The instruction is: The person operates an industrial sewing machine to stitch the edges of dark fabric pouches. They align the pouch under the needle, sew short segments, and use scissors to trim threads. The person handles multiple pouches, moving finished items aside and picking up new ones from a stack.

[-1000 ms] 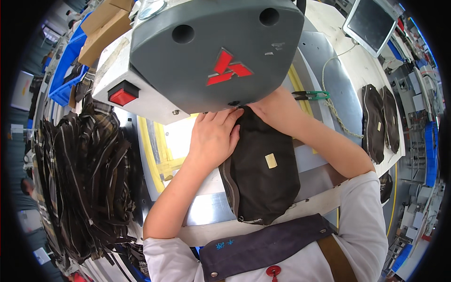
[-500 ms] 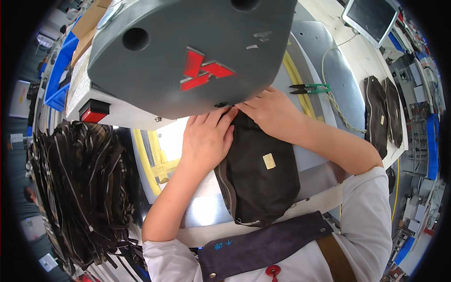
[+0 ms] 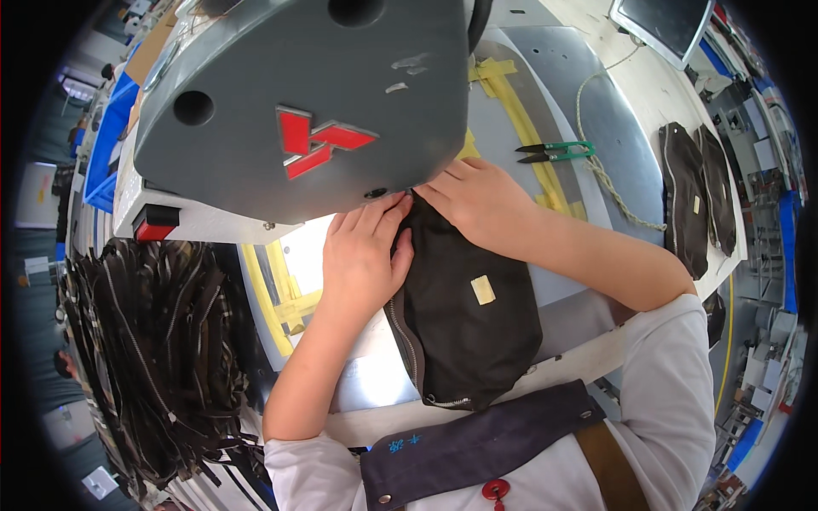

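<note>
A dark brown fabric pouch (image 3: pixel 477 341) lies lengthwise in front of me, a metal zipper along its left side and a small cream tag on top. Its far end runs under the grey head of a sewing machine (image 3: pixel 341 94), which hides the needle area. My left hand (image 3: pixel 365 255) grips the pouch's far left edge, fingertips close to the machine. From the right, my right hand (image 3: pixel 481 204) holds the same far end, its fingers closed on the cloth. The fingertips of both hands nearly meet there, partly hidden by the machine head.
Many dark zippered pieces (image 3: pixel 153 358) hang in a thick pile at left. Green-handled thread snips (image 3: pixel 558 152) lie on the metal plate beside a cord (image 3: pixel 609 187). Two dark pouches (image 3: pixel 684 200) rest at right. A screen (image 3: pixel 665 25) stands at the far right; a blue bin (image 3: pixel 104 166) at far left.
The machine head, snips and pile all shift slightly in the picture, as the view has moved a little. Both hands keep their hold at the pouch's far end.
</note>
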A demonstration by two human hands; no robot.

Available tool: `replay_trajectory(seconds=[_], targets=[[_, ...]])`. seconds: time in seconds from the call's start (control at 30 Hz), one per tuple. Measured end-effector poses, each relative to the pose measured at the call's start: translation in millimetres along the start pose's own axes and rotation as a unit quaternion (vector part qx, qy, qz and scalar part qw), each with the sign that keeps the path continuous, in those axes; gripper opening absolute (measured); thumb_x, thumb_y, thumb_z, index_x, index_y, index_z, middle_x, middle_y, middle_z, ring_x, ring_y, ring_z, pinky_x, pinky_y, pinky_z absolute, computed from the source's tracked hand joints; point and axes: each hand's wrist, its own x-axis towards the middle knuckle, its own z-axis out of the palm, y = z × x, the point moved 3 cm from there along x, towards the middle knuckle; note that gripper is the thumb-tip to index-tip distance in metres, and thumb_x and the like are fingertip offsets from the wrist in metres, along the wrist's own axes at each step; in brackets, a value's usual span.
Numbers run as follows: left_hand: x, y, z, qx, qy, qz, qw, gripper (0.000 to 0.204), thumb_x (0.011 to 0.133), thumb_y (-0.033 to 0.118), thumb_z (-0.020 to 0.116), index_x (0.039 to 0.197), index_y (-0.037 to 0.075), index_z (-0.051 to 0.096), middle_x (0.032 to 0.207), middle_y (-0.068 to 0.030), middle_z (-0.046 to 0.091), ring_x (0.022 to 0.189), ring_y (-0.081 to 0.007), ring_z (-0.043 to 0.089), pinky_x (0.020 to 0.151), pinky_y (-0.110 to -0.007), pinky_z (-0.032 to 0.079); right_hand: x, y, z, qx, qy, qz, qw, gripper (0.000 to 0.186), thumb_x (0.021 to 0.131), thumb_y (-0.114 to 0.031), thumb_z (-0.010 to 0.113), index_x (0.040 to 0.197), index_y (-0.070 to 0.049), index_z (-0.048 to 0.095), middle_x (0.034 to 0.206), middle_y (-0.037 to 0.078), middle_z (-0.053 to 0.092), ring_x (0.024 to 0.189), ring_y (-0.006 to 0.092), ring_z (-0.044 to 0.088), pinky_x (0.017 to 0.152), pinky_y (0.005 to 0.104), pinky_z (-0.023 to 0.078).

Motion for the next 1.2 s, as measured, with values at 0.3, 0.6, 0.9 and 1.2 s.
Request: replay_trajectory(seconds=[0.3, 0.6, 0.9, 1.2], targets=[[-0.8, -0.1, 2.5, 0.013, -0.035, -0.014, 0.999, 0.041, 0.075, 0.005, 0.067, 0.115, 0.009, 0.066, 0.119, -0.0058, 0.063, 0.103, -0.0273, 0.061, 0.091, -0.039, 0.046, -2.5, -0.5, 1.1, 0.026, -0.086, 0.021, 0.996, 0.035, 0.076, -0.011, 0.058, 0.108, 0.003, 0.064, 0.106, 0.008, 0.060, 0.099, 0.0220, 0.059, 0.086, 0.0339, 0.050], [2.7, 6.9, 4.6, 0.071, -0.078, -0.003, 0.994, 0.042, 0.074, 0.003, 0.066, 0.115, 0.011, 0.067, 0.120, -0.0075, 0.060, 0.106, -0.0285, 0.058, 0.092, -0.041, 0.045, -5.1, 4.9, 4.0, 0.033, -0.030, 0.021, 0.999, 0.023, 0.076, -0.015, 0.059, 0.092, -0.003, 0.069, 0.097, 0.002, 0.057, 0.087, 0.0178, 0.055, 0.078, 0.0298, 0.044], [-0.5, 2.4, 4.9, 0.023, -0.038, -0.030, 0.999, 0.041, 0.073, 0.004, 0.067, 0.114, 0.008, 0.066, 0.111, -0.0074, 0.064, 0.094, -0.0276, 0.062, 0.085, -0.038, 0.048, -3.5, 0.0, 0.6, -0.023, -0.074, 0.003, 0.997, 0.023, 0.075, -0.019, 0.059, 0.089, -0.006, 0.071, 0.095, 0.000, 0.055, 0.090, 0.0166, 0.053, 0.077, 0.0287, 0.044], [1.9, 4.7, 1.9, 0.031, -0.017, -0.008, 0.999, 0.038, 0.072, 0.002, 0.067, 0.111, 0.005, 0.066, 0.114, -0.0069, 0.065, 0.099, -0.0276, 0.063, 0.087, -0.037, 0.048, -1.2, -1.8, 5.6, 0.010, -0.015, 0.012, 1.000, 0.022, 0.075, -0.016, 0.060, 0.089, -0.001, 0.069, 0.093, 0.004, 0.058, 0.088, 0.0192, 0.057, 0.075, 0.0305, 0.046]])
